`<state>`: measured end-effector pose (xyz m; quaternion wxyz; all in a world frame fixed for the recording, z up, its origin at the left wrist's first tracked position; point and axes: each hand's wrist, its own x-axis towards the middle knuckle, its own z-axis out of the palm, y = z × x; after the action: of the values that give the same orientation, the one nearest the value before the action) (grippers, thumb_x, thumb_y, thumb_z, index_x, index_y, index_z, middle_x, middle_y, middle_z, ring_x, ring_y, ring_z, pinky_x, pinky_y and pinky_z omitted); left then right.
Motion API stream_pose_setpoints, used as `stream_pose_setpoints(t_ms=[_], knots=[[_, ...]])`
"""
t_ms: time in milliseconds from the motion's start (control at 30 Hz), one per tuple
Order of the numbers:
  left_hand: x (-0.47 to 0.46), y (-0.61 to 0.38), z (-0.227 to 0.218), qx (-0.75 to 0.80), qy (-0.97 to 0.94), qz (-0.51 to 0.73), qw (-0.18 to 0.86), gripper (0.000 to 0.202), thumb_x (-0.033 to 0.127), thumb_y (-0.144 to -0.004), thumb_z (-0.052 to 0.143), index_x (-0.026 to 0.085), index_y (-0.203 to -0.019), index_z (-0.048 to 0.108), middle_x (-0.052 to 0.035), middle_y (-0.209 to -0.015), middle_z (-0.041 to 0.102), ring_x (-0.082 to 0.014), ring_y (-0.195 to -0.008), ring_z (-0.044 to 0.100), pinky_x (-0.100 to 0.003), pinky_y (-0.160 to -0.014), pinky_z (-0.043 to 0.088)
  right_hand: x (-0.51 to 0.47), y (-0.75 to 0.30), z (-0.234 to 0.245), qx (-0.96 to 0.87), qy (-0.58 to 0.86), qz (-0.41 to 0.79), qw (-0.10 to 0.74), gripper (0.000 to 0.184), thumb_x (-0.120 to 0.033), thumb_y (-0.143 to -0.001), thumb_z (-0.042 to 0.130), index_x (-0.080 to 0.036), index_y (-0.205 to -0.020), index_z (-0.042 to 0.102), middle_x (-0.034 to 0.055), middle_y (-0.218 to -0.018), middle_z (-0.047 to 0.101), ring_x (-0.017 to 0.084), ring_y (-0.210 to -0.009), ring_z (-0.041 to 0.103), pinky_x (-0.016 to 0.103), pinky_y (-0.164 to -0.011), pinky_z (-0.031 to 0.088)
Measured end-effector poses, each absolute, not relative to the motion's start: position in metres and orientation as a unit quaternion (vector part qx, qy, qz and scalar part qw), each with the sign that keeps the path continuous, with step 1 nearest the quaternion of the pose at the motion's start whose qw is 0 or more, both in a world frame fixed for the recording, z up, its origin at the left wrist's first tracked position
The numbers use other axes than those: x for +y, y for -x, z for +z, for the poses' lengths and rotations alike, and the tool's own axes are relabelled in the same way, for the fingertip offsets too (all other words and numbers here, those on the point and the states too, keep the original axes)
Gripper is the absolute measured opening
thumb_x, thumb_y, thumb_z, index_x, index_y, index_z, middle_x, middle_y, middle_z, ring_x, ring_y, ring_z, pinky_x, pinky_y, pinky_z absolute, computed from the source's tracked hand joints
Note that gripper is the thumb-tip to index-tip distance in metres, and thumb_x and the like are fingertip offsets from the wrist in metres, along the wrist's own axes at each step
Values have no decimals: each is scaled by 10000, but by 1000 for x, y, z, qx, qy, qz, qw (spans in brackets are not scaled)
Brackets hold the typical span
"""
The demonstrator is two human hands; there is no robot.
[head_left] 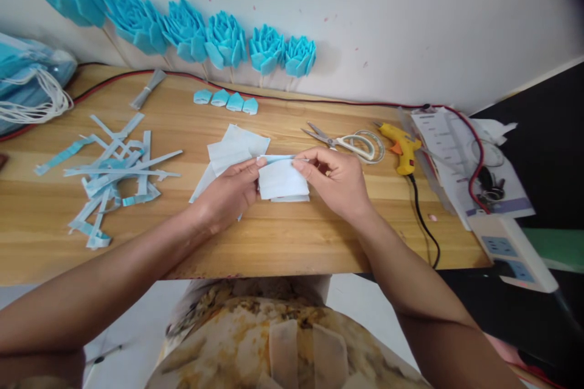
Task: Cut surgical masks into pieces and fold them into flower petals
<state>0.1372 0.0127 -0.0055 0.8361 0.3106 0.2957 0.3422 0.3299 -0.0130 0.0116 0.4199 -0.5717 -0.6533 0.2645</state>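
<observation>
Between my two hands is a pale blue-white folded piece of fabric (283, 180), lifted just above the table. My left hand (237, 185) pinches its upper left corner between thumb and finger. At the upper right corner, my right hand (335, 179) grips the same piece with thumb and bent fingers. More flat pale blue fabric pieces (235, 149) lie on the table behind and partly under my left hand. Four-sided view of the underside of the held piece is hidden.
Cut strips (114, 176) lie heaped at left. Scissors (342, 141), a yellow glue gun (401, 146) and a power strip (515, 252) are at right. Small folded blue pieces (235, 101) form a row at the back, below several blue fabric flowers (227, 39) against the wall.
</observation>
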Motion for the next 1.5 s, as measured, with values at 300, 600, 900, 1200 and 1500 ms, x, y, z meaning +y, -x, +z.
stream_pose_setpoints(t_ms=[300,600,900,1200,1500], knots=[[11,-140,-3,265,-325,346,839,490,535,-892,678,108,-1126,729,-163,-1084,761,-344,-1125,679,-422,-938,550,-13,-328,11,-646,581,253,425,132,-274,-861,674,-188,-803,755,-27,-601,623,91,-528,486,231,-499,348],[10,-135,-2,308,-317,338,831,246,281,-810,798,121,-995,779,-125,-1008,784,-311,-1072,709,-437,-969,550,-13,-325,10,-654,579,257,415,125,-262,-872,646,-194,-807,729,-30,-624,614,93,-536,475,243,-510,360],[10,-136,-5,324,-336,343,815,247,325,-804,809,137,-962,783,-121,-1046,782,-291,-1000,731,-435,-878,602,-8,-330,8,-678,556,251,411,331,-255,-818,696,-233,-1148,696,27,-988,712,164,-835,626,295,-697,513],[35,-120,-7,358,-331,453,747,84,259,-805,811,209,-851,762,-15,-952,787,-215,-1029,728,-320,-868,631,5,-358,5,-671,589,259,369,279,-195,-855,641,-214,-1121,725,-9,-829,703,139,-732,615,303,-725,476],[43,-115,-5,394,-300,472,730,39,235,-843,775,210,-855,748,-32,-968,783,-217,-1018,731,-260,-787,640,13,-364,-9,-747,602,172,225,84,-256,-900,678,-195,-940,720,79,-959,738,230,-868,658,338,-736,446]])
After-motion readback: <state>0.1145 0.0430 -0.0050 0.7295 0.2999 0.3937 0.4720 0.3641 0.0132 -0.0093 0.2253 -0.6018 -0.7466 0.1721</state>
